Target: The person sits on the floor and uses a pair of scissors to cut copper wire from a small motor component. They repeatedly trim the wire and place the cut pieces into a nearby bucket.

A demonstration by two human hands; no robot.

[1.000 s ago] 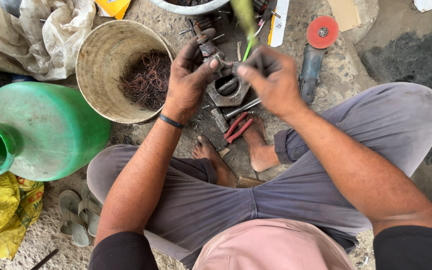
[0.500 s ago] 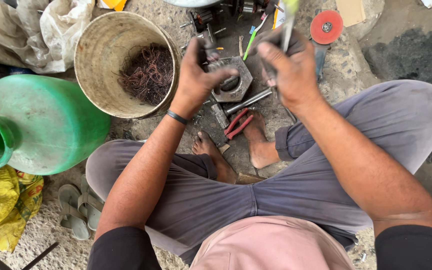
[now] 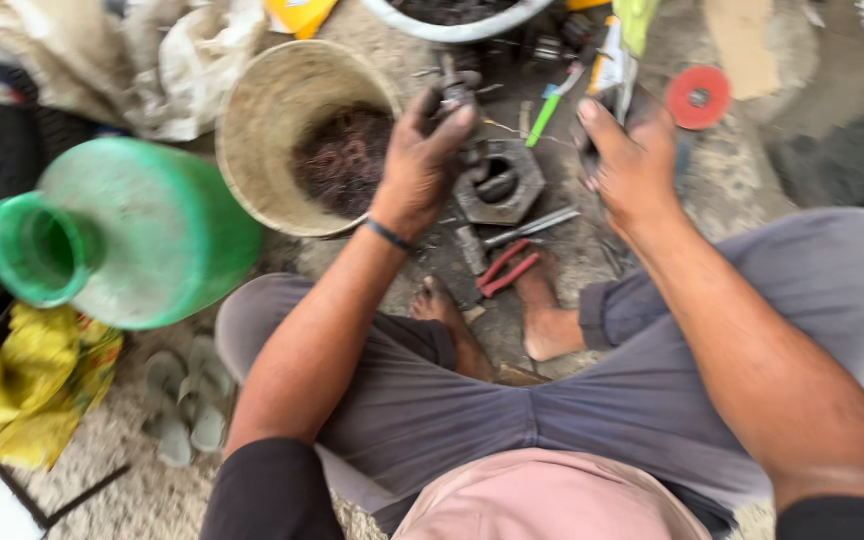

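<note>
Above the person's bare feet, the left hand [image 3: 422, 165] is closed around a small dark metal part [image 3: 455, 88], gripped between the fingertips and thumb, held just over a large hexagonal metal nut [image 3: 500, 185] that lies on the gritty floor [image 3: 752, 170]. The right hand [image 3: 632, 160] is clamped on a dark tool handle [image 3: 617, 85]; blur hides what kind of tool it is. The two hands are apart, with the nut between and below them. Red-handled pliers [image 3: 505, 270] lie beside the right foot [image 3: 552, 310], just below the nut. Left of the left hand stands a tan bucket [image 3: 252, 150] holding a tangle of reddish-brown wire [image 3: 344, 160]. Farther left a green plastic jug [image 3: 122, 235] lies on its side. A red disc [image 3: 698, 97] sits near the right hand.
</note>
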